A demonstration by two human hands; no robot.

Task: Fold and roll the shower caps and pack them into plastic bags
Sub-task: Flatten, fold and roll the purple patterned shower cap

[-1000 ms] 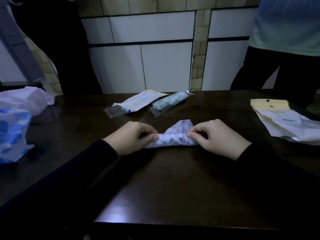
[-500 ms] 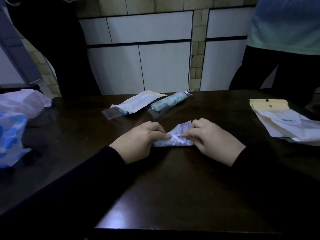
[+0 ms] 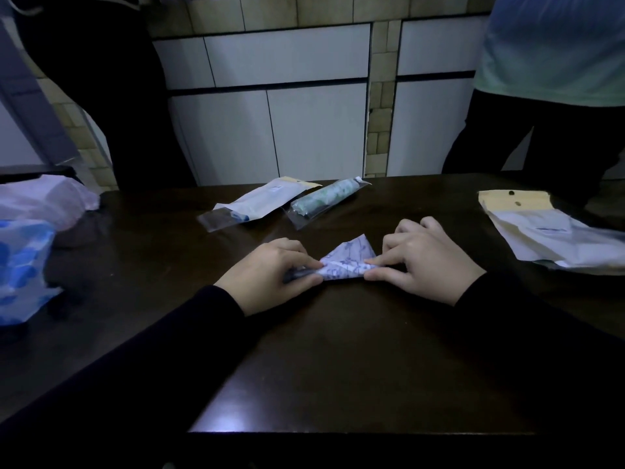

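Dark wooden table (image 3: 338,350): work surface, seen from the head camera in dim light.

Shower cap (image 3: 348,262), pale with a blue-violet print: lies flat on the table at centre, folded into a narrow band along its near edge, with a triangular flap standing out on the far side. Held at both ends.

Left hand (image 3: 270,269): knuckles up, wrist and dark sleeve coming in from the lower left. Thumb and forefinger pinch the cap's left end, the other fingers curled over it.

Right hand (image 3: 429,258): palm down, sleeve entering from the lower right. Thumb and forefinger meet on the cap's right end and pinch it; the remaining fingers arch loosely behind, tips resting on the table.

Packed bag (image 3: 260,203), white contents: on the table beyond the hands, left of centre.

Second packed bag (image 3: 324,201), with a green-patterned roll inside: just beside the first, to its right.

Stack of empty bags (image 3: 548,231) with yellow header cards: right edge of the table, well apart from the hands.

Loose caps, one blue-spotted (image 3: 20,265) and one pale pink (image 3: 47,201): left edge; probably unfolded, though the light is too poor to be sure.

Two standing people, one in dark clothes (image 3: 101,79), one in a light green top (image 3: 554,49): behind the table.
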